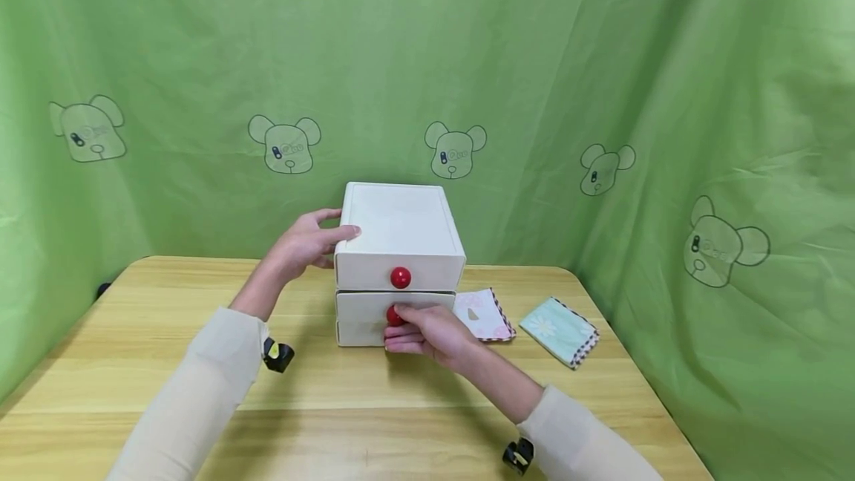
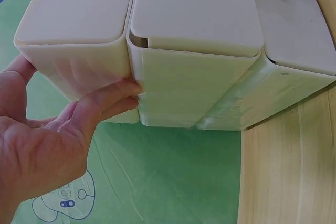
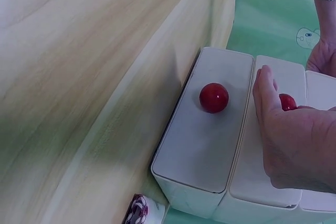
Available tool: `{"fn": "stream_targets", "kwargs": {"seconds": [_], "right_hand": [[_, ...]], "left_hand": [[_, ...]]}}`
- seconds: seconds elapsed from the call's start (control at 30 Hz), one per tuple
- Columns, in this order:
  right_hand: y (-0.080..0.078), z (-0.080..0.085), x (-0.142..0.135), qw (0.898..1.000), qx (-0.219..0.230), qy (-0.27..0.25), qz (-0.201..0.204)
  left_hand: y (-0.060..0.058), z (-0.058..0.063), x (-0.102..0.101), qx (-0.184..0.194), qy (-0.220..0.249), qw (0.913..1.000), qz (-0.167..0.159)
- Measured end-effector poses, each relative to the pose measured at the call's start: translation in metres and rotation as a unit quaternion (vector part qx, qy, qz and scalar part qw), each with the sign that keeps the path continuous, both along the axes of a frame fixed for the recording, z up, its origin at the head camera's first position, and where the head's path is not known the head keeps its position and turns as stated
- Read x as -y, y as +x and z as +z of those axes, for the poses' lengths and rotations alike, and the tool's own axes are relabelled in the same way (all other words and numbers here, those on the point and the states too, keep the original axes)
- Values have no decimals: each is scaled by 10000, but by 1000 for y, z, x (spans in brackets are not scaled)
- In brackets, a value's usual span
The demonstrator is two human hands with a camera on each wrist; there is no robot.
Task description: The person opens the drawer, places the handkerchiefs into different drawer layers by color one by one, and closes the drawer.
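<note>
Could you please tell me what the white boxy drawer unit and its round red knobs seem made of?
The white boxy drawer unit looks like smooth, satin plastic, given its rounded corners. The round red knobs are glossy, with bright highlights: perhaps plastic or lacquered wood.

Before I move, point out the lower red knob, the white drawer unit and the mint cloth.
Lower red knob (image 1: 392, 316): head view, its exposed left side.
White drawer unit (image 1: 402, 218): head view, its top panel.
Mint cloth (image 1: 561, 332): head view, middle of its upper face.
</note>
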State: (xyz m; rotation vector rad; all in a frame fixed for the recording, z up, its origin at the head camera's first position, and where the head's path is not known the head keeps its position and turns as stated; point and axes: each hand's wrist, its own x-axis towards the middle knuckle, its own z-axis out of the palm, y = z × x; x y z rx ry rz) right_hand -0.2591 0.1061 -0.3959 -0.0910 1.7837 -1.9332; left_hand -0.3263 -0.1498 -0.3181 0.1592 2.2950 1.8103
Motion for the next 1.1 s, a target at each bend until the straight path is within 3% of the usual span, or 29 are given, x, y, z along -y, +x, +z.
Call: {"fn": "stream_targets", "kwargs": {"seconds": [0.53,1.1], "right_hand": [[19,6,-5,9982,-187,365,439],[56,13,-15,9964,-119,522,661]], "left_hand": [[0,0,1,12,7,10000,-42],[1,1,0,55,-64,10000,41]]}}
